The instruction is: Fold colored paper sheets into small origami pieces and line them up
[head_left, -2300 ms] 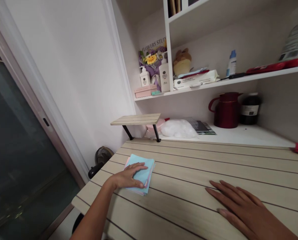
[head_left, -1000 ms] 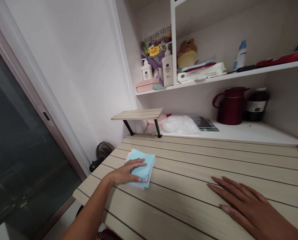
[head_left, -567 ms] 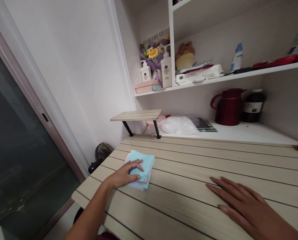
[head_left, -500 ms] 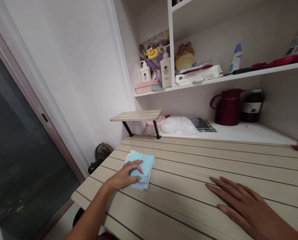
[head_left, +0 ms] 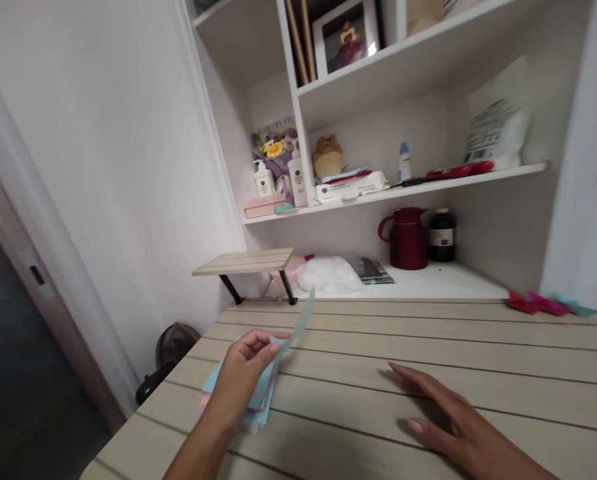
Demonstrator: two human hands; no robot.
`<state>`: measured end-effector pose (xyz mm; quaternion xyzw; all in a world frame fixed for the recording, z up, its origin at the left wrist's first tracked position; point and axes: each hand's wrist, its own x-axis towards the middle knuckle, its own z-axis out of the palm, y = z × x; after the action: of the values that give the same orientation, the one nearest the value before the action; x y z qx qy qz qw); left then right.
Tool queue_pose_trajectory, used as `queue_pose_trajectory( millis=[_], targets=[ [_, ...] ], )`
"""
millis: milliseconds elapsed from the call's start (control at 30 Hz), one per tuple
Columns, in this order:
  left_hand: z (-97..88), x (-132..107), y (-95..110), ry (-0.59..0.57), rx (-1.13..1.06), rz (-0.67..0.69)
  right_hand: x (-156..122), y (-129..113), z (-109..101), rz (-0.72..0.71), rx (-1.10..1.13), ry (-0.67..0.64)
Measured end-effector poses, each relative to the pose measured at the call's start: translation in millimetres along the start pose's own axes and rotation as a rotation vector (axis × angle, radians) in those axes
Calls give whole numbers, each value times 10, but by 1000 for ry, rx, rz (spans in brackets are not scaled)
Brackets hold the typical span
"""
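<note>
A light blue sheet of paper (head_left: 302, 321) stands nearly on edge, pinched between the thumb and fingers of my left hand (head_left: 251, 367). Beneath that hand lies a stack of coloured paper (head_left: 262, 399), with light blue on top and pink and other edges showing at the sides. My wrist and palm cover part of the stack. To the right, my right hand (head_left: 448, 420) hovers over or rests lightly on the slatted tabletop (head_left: 348, 413), thumb and fingers apart, holding nothing.
Folded paper pieces in red, magenta and blue (head_left: 543, 303) lie at the table's far right edge. A small raised wooden shelf (head_left: 245, 261) stands at the back left. Behind are a white plastic bag (head_left: 331, 275), a red jug (head_left: 408, 239) and a dark bottle (head_left: 442, 235).
My left hand has lifted a light blue sheet off the stack and tilted it up. My right hand has turned, its thumb spread from the fingers. The view has shifted up and right.
</note>
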<state>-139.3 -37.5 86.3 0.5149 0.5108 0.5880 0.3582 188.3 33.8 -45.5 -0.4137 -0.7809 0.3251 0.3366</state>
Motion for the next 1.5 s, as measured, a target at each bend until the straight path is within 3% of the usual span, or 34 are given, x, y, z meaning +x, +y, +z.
queue_pose_trajectory(
  millis=[100,233,333,433,767,967,1033,1167,1233,1367,1500],
  targets=[
    [516,27,-2,-174,-333,-124,11,-80,-114,15,403,3],
    [1127,77,-262,-386,-499,-394,14,-146,-344,60,743,28],
    [1430,123,-501,-461,-520,-530,4,-163,-499,86,888,3],
    [1595,172,-678,-478,-509,-587,6,-154,-581,134,932,23],
    [1783,186,-952,-481,-588,-533,-6,-246,-559,238,800,83],
    [1846,112,-987,-468,-570,-479,11,-125,-430,258,734,87],
    [1838,116,-1005,-426,-531,-447,24,-106,-420,277,732,122],
    [1714,211,-1088,-202,-445,-393,37,-131,-480,261,839,247],
    [1646,267,-1144,-166,-388,-372,34,-142,-519,254,894,322],
    [1643,271,-1221,-298,-317,-294,23,-149,-545,244,903,405],
    [1713,149,-1170,-441,-319,-208,13,-188,-505,181,867,410]
  ],
)
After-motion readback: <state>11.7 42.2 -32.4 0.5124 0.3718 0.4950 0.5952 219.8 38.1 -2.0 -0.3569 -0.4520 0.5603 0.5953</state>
